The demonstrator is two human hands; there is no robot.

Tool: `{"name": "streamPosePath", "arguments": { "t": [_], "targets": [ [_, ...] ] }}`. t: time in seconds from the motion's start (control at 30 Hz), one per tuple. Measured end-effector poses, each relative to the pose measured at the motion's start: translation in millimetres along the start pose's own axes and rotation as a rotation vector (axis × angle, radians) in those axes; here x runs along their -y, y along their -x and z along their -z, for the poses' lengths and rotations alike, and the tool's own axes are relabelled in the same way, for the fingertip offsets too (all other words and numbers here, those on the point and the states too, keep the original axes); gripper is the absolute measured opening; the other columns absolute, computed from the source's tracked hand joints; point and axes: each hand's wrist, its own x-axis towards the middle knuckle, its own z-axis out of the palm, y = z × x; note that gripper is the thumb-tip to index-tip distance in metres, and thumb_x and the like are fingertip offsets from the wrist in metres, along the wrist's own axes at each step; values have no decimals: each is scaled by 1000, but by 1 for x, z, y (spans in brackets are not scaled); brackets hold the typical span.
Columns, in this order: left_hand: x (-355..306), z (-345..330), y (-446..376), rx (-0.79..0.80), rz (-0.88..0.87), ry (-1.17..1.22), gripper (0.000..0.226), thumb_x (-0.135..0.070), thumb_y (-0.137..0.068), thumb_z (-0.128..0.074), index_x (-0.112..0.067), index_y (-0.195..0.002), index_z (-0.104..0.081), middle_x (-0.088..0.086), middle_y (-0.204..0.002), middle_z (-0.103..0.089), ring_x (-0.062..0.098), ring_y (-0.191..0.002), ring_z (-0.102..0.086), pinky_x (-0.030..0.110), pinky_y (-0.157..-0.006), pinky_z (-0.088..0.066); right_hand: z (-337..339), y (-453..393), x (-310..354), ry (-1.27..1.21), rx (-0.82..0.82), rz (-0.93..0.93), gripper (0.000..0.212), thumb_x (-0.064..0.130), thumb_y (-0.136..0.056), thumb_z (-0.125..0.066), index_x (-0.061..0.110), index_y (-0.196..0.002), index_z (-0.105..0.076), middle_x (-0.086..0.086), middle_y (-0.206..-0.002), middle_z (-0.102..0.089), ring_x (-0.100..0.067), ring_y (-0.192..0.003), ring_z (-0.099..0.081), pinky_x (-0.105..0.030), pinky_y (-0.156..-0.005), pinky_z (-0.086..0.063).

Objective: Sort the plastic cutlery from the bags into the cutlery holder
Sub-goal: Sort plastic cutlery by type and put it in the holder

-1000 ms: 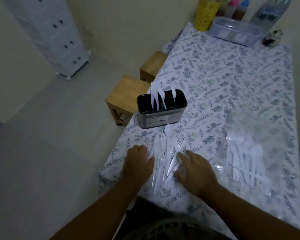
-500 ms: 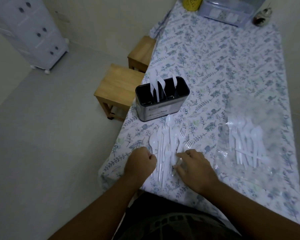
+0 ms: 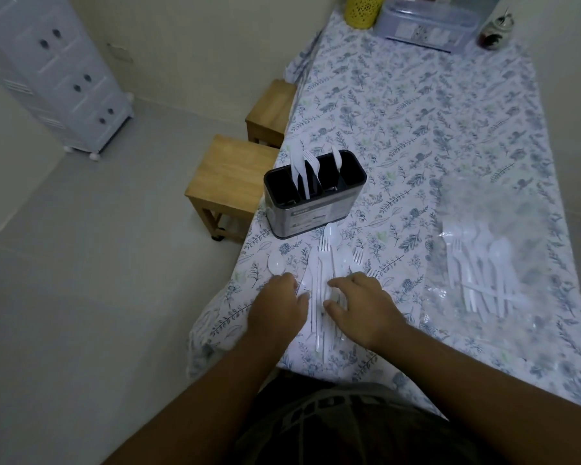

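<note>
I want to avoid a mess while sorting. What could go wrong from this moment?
1. The cutlery holder stands close to the table's left edge, above the stool; a bump could tip it off.
2. The loose cutlery pile between the left hand and right hand mixes forks and spoons, so a piece may be missorted.

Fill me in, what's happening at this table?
A person is sorting white plastic cutlery. Both hands, left hand and right hand, rest on a loose pile of cutlery at the near table edge; whether either grips a piece isn't clear. The black cutlery holder just beyond already has a few pieces standing in it. A clear bag of cutlery lies to the right.
</note>
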Motion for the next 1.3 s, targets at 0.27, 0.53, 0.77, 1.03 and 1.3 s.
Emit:
{"name": "streamPosePath", "arguments": {
  "t": [0.27,0.53,0.77,1.03,1.3],
  "targets": [
    [-23,0,-19,113,41,-176,34,-42,-87,-59,-12,-103,-58,4,-102,-61,24,-95,-62,31,-73,-49,1,4,-6,-29,-10,-50,49,47,-99,-54,27,-144,-53,-3,-140,-52,-24,-135,-41,-40,-109,-40],
    [-35,-3,-24,179,68,-200,36,-41,-80,-67,-12,-100,-59,4,-100,-64,25,-93,-64,32,-72,-52,1,5,-12,-65,-15,-86,49,46,-98,-56,27,-144,-53,-1,-138,-52,-22,-133,-41,-39,-108,-41],
    [-31,1,-28,197,163,-4,32,-35,-67,-73,-15,-65,-48,-2,-62,-54,16,-58,-54,23,-51,-41,0,2,-19,-107,-13,-105,48,42,-98,-56,29,-144,-52,-1,-138,-50,-23,-135,-39,-40,-109,-40],
    [-29,13,-15,153,179,364,19,-29,-65,-77,-14,-71,-68,2,-64,-70,18,-60,-66,31,-59,-55,2,-3,-12,-489,-12,-152,39,38,-100,-59,23,-136,-61,1,-117,-64,-14,-105,-61,-31,-94,-50],
    [-37,14,-4,426,95,568,10,-16,-79,-77,-12,-86,-72,7,-70,-73,9,-60,-68,20,-59,-55,5,0,-6,-1144,177,-479,25,34,-104,-55,12,-96,-63,-12,-97,-76,-23,-84,-76,-43,-73,-64]
  ]
}}
